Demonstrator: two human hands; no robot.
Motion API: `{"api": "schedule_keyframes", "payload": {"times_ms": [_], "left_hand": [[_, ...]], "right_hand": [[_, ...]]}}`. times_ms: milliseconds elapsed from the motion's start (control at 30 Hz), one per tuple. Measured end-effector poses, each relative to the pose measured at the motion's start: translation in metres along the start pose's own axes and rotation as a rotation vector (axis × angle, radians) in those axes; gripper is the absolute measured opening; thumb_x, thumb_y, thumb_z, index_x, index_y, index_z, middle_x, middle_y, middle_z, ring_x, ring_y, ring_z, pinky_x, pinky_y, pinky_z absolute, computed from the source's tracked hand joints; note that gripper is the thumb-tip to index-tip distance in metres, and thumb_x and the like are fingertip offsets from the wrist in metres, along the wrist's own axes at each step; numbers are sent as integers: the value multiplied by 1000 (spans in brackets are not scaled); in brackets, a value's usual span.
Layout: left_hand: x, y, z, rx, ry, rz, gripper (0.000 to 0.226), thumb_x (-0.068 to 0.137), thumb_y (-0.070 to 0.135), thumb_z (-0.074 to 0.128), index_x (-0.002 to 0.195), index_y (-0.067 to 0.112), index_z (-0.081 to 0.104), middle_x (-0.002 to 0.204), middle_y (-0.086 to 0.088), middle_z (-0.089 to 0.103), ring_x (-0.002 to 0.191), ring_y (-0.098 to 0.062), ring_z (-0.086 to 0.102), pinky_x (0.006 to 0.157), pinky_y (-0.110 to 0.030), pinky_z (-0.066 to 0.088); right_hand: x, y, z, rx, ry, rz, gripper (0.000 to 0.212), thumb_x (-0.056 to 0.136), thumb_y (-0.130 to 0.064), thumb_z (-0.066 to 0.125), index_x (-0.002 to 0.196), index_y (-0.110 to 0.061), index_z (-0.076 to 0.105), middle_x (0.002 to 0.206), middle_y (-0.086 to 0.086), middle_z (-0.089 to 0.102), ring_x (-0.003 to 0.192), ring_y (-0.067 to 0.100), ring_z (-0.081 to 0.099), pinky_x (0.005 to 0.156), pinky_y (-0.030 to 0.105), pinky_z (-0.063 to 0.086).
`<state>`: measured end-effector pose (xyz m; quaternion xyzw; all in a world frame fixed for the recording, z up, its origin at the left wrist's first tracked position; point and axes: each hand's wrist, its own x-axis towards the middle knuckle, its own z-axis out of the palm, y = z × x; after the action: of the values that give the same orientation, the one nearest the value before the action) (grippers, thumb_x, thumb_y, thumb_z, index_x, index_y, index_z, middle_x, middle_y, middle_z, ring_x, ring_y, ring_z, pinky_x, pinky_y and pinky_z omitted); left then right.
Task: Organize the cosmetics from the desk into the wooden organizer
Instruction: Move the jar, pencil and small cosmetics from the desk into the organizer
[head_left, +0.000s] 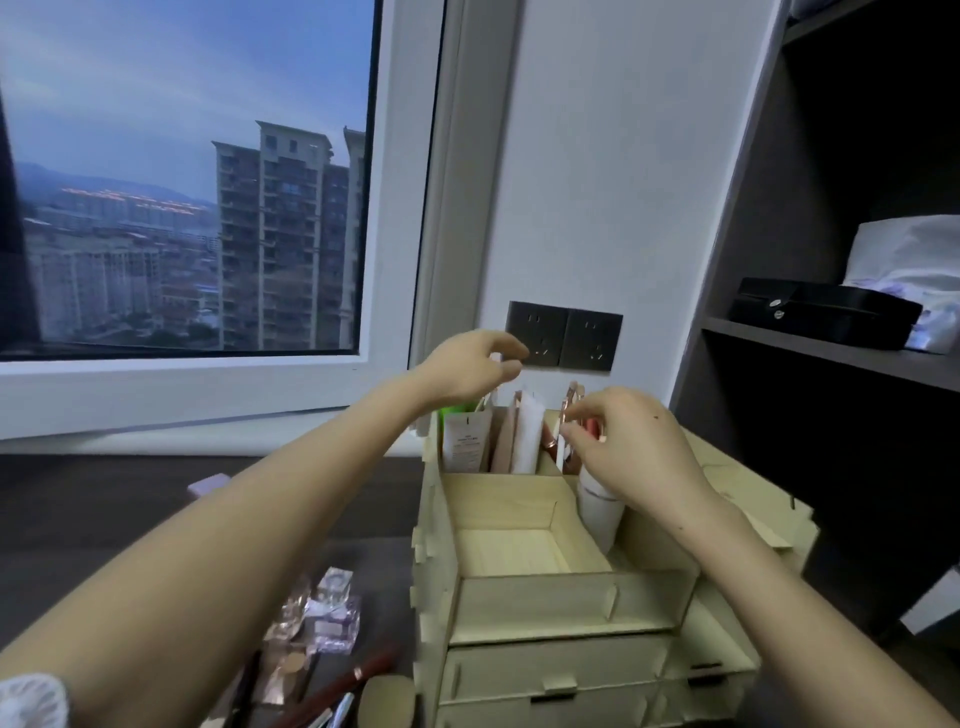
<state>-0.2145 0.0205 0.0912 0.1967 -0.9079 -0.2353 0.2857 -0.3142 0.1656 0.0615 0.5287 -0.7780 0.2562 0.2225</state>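
— What's on the dark desk (93, 499)?
— My wooden organizer (545, 597). Left hand (470, 366) pinches something small above its back compartments; right hand (623, 441) grips a rose-gold tube (563, 415) there.

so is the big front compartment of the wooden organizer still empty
Yes, the front compartment of the wooden organizer shows only bare wood, while the tubes stand in the back slots.

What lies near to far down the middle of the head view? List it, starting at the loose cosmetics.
Loose cosmetics on the dark desk → pale wooden organizer's front drawers → its open empty tray → back compartment of upright sachets and tubes → dark grey wall sockets.
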Motion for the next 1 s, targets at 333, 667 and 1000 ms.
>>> {"api": "schedule_keyframes", "payload": {"times_ms": [333, 667, 1000], "left_hand": [[-130, -12, -48, 21, 160, -114, 27, 91, 10, 50, 115, 11, 63, 117, -1, 66, 106, -10, 60, 91, -15, 43], [-255, -66, -13, 370, -68, -448, 18, 86, 16, 55, 91, 11, 72, 92, -8, 72, 83, -22, 62, 67, -23, 39], [-264, -96, 59, 540, -311, -601, 15, 82, 20, 56, 92, 9, 60, 107, -13, 65, 101, -32, 61, 73, -31, 42]], "right_hand": [[-89, -104, 22, 421, -295, -233, 18, 90, -21, 57, 98, -18, 73, 96, -9, 70, 85, 4, 59, 77, 18, 43], [-144, -120, 142, -53, -542, -535, 32, 85, 1, 50, 109, -14, 65, 108, 7, 63, 105, 29, 52, 71, 33, 41], [-121, -125, 157, -356, -675, -848, 16, 49, -22, 84, 55, -24, 69, 62, -6, 63, 64, 22, 60, 47, 21, 13]]}}
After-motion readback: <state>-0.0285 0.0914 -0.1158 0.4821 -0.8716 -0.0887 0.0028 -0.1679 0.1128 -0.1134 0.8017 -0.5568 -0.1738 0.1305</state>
